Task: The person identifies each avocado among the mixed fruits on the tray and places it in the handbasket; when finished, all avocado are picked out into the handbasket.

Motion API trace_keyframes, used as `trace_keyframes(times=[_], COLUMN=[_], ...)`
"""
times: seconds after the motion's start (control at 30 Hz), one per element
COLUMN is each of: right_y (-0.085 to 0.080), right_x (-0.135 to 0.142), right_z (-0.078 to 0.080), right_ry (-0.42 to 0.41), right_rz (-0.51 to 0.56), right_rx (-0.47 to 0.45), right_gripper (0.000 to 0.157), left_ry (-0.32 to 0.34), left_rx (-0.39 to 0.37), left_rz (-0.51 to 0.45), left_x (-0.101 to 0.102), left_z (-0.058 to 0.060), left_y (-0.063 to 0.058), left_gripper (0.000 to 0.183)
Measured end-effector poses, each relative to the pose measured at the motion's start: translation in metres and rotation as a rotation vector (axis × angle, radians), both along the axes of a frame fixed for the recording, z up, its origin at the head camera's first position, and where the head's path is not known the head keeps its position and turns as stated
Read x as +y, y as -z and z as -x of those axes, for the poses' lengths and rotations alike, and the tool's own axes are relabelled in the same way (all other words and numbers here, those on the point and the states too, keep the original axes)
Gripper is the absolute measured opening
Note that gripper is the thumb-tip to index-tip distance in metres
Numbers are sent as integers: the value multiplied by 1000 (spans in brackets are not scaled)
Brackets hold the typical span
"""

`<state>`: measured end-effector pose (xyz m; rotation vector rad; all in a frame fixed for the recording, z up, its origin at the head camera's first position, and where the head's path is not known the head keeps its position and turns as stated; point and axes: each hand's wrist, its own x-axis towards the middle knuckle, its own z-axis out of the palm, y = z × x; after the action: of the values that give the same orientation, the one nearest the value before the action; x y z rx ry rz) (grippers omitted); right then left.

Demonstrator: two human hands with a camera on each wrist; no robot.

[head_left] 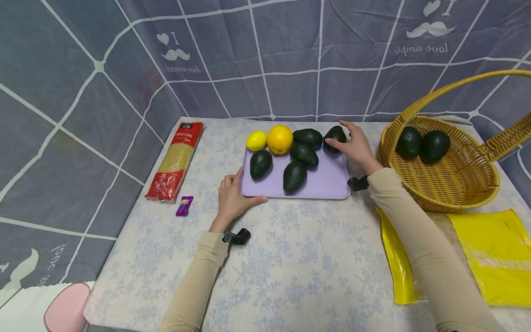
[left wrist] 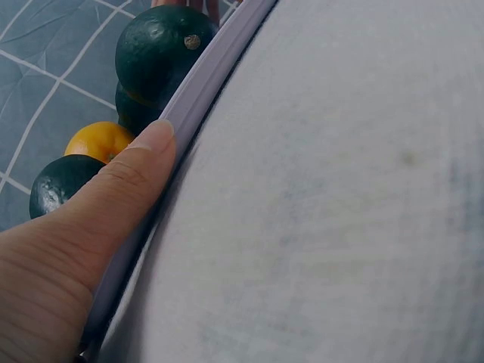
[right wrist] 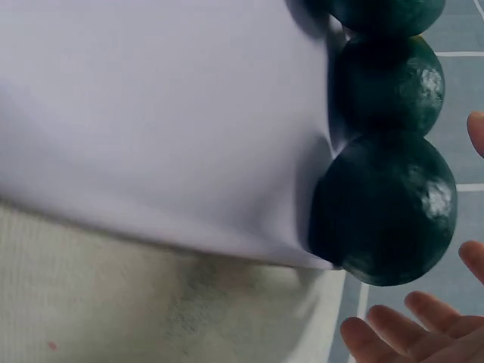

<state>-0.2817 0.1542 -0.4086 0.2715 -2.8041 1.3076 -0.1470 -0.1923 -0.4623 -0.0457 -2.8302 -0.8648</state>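
Note:
A lilac tray [head_left: 327,182] bears several dark green avocados, a yellow lemon [head_left: 256,140] and an orange [head_left: 280,139]. At its front left corner, my left hand [head_left: 233,198] has the thumb stretched along the front rim and the fingers by the left side. In the left wrist view, the thumb [left wrist: 128,178] lies against the rim. Around the avocado at the back right corner [head_left: 337,137], my right hand [head_left: 358,148] spreads its thumb and fingers. The right wrist view shows a gap between the fingers [right wrist: 423,329] and that avocado [right wrist: 389,212].
To the right stands a wicker basket [head_left: 491,184] with a tall handle, holding two avocados [head_left: 434,146]. Yellow packaging [head_left: 493,258] lies in front of it, partly under the right sleeve. On the left are a red noodle packet [head_left: 176,161] and a small purple wrapped sweet [head_left: 184,205].

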Motion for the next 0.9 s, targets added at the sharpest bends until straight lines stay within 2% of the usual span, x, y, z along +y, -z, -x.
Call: trace_keyframes(times=[0.3, 0.9], right_y=[6, 9], right_x=[-6, -8], right_z=[-1, 4], right_ry=[36, 43], right_rz=[13, -1], right_rx=[-25, -55], right_gripper=[82, 88], left_ry=[1, 6], left_rx=[3, 20], left_rz=[17, 14], left_x=[0, 0], left_z=[0, 0], left_y=[1, 0], left_gripper=[118, 117])
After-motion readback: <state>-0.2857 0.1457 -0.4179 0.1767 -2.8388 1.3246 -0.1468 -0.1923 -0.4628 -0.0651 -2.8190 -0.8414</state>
